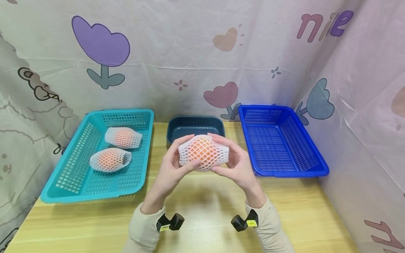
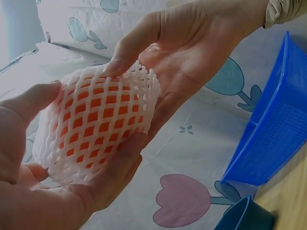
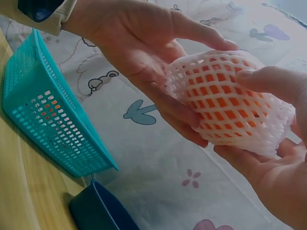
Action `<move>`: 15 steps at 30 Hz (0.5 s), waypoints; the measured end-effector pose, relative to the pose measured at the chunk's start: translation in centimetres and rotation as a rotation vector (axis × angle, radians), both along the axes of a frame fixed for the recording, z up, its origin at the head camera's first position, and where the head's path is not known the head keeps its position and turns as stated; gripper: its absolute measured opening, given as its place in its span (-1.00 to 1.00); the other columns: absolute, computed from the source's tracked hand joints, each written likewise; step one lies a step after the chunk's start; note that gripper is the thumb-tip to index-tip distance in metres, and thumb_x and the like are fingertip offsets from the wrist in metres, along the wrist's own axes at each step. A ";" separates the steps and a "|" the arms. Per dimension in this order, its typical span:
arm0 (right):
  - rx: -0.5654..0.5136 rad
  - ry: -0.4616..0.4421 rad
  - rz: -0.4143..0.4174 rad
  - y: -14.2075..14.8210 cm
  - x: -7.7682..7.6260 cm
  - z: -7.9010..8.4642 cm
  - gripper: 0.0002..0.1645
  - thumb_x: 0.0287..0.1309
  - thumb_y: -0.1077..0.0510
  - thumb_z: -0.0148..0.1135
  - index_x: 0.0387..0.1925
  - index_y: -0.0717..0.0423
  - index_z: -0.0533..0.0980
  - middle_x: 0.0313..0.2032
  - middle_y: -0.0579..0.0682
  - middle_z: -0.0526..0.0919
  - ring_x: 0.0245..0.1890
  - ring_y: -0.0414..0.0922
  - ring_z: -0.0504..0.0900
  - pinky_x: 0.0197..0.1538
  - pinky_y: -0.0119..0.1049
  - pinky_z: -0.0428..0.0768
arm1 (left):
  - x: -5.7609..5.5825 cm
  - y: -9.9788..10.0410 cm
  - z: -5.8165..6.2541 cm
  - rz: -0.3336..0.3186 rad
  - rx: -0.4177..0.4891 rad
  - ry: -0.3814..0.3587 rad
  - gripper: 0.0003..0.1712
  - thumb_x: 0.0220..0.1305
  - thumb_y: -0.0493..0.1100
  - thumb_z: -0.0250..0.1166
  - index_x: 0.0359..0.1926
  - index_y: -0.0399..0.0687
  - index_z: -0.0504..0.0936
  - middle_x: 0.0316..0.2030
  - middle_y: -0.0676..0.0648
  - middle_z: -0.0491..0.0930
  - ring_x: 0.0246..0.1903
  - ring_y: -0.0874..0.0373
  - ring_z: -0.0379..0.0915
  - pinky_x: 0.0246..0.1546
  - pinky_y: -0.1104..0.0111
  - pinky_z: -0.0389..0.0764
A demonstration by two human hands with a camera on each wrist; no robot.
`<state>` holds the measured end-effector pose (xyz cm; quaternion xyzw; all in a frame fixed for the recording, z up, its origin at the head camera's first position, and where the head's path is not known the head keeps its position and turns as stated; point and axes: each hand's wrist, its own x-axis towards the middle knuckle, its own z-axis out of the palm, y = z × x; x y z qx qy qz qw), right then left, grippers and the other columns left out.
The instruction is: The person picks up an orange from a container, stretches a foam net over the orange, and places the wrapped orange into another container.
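An orange fruit in a white foam net sleeve (image 1: 203, 153) is held up between both hands, above the table's middle. My left hand (image 1: 172, 169) grips its left end, with the thumb laid across the netting. On the opposite end, my right hand (image 1: 236, 165) holds the sleeve between thumb and fingers. The left wrist view shows the netted fruit (image 2: 98, 122) close up, orange skin showing through the mesh. In the right wrist view, fingers of both hands wrap the same netted fruit (image 3: 225, 103). The fruit's exact kind cannot be told through the net.
A teal basket (image 1: 143, 168) at the left holds two more netted fruits (image 1: 123, 137). Behind the hands stands a small dark blue bin (image 1: 196, 119), partly hidden by them. A blue basket (image 1: 284, 174) is at the right. A patterned curtain (image 1: 177, 45) encloses the wooden table (image 1: 202, 218).
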<state>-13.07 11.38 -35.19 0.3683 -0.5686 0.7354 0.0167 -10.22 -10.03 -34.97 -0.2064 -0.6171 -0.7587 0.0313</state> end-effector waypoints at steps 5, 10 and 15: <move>0.027 0.059 -0.006 0.1 0.0 0.2 -0.23 -0.04 0.46 0.44 0.26 0.38 0.38 0.37 0.32 0.31 0.40 0.26 0.19 0.33 -0.05 0.41 | 0.0 0.0 0.0 0.002 0.016 0.029 -0.19 0.12 -0.47 0.40 0.38 -0.24 0.29 0.27 -0.20 0.31 0.13 -0.09 0.36 0.02 0.26 0.63; 0.068 0.107 -0.007 0.3 0.0 0.4 -0.22 0.03 0.35 0.43 0.30 0.35 0.35 0.39 0.30 0.26 0.42 0.24 0.15 0.36 -0.05 0.36 | 0.1 0.0 0.0 -0.007 0.042 0.040 -0.14 0.05 -0.52 0.42 0.37 -0.25 0.28 0.27 -0.22 0.29 0.15 -0.12 0.34 0.01 0.20 0.65; 0.083 0.104 -0.001 0.2 0.1 0.7 -0.12 0.12 0.21 0.38 0.38 0.41 0.20 0.40 0.33 0.23 0.39 0.23 0.19 0.37 -0.06 0.34 | 0.1 0.0 0.2 -0.020 0.059 0.077 -0.12 -0.03 -0.55 0.45 0.34 -0.25 0.30 0.27 -0.26 0.27 0.16 -0.13 0.32 0.01 0.15 0.65</move>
